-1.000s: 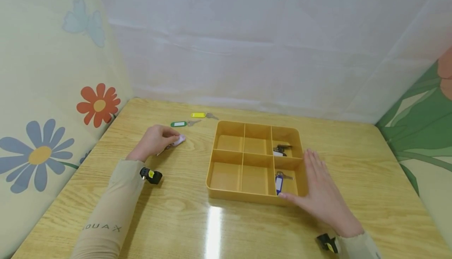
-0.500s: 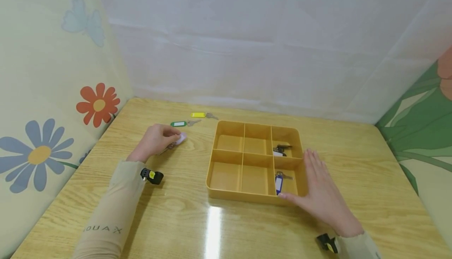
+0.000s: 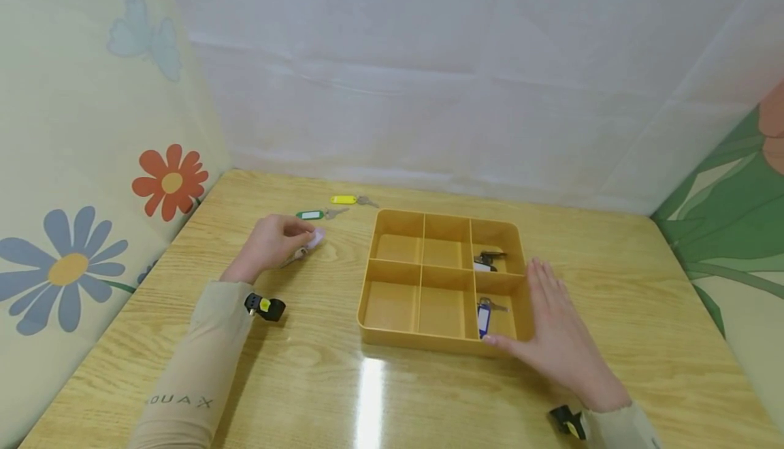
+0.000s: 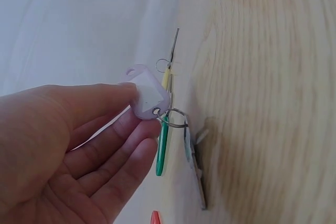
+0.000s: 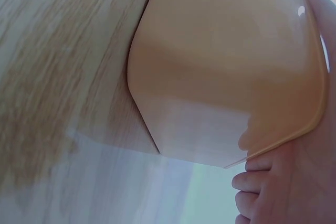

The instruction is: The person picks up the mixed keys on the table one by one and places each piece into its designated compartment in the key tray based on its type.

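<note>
Left hand [image 3: 268, 243]: is pinching the lilac tag [image 4: 148, 95] (its key [image 4: 195, 166] is hanging loose).
Right hand [image 3: 566, 340]: is resting, spread, against the tray [image 3: 422, 341].
Lilac tag: is sitting well left of the tray and right hand.

Lilac key tag [image 3: 316, 237], pinched in the person's left hand [image 3: 272, 239]: over the last second the tag has shifted slightly to the person's right and turned, its outer end now farther from the person and its lilac surface showing broader. The attached key [image 4: 195, 166] has swung the same way, its free end drawn in rightward. The black wrist camera [image 3: 266, 307] and the lettering [image 3: 180, 401] on the beige sleeve [image 3: 199, 347] have also slid a little rightward.
</note>
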Available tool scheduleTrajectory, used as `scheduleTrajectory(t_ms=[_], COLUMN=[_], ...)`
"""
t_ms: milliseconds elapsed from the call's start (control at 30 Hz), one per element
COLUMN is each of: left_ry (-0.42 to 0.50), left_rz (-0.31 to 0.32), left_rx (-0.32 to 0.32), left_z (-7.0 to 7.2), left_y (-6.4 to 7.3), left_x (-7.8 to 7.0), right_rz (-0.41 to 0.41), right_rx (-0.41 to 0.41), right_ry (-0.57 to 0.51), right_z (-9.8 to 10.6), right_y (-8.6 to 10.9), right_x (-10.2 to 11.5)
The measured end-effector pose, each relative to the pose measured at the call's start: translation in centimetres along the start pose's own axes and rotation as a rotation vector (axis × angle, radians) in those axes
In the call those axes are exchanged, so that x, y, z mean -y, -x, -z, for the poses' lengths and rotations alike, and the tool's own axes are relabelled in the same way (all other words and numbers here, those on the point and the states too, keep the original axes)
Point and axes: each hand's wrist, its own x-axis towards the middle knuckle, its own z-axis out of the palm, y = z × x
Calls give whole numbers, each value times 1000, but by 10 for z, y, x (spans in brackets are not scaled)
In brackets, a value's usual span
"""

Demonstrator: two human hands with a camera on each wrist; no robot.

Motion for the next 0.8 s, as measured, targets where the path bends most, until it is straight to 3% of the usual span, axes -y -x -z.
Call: scheduleTrajectory(t_ms=[800], left_ry=[35], left_rz=[-45], left_rx=[-56], left_z=[-4], left_y=[2], left_x=[-10], right_rz=[13], right_rx=[-28], right_ry=[38], right_z=[-2], right_y=[-1], right_x=[-1])
